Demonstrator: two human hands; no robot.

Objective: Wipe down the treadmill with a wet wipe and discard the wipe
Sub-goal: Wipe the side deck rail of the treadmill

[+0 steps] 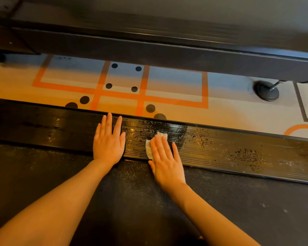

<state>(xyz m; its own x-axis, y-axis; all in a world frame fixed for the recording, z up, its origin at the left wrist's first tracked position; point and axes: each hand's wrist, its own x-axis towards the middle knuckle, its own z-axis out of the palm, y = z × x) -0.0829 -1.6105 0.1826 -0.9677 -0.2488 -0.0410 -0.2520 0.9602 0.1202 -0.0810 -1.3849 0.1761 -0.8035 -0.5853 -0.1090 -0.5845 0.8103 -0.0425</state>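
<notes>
The treadmill's black ribbed side rail (229, 151) runs across the view, with its dark textured belt (132, 201) below it. Wet streaks and dusty specks show on the rail. My right hand (165, 162) lies flat with straight fingers, pressing a white wet wipe (149, 148) onto the rail; most of the wipe is hidden under the fingers. My left hand (108, 141) rests flat on the rail just left of it, fingers straight, holding nothing.
Beyond the rail lies a floor mat (167, 89) with orange lines and black dots. A neighbouring machine's dark frame (167, 50) spans the top, with a round black foot (267, 91) at the right.
</notes>
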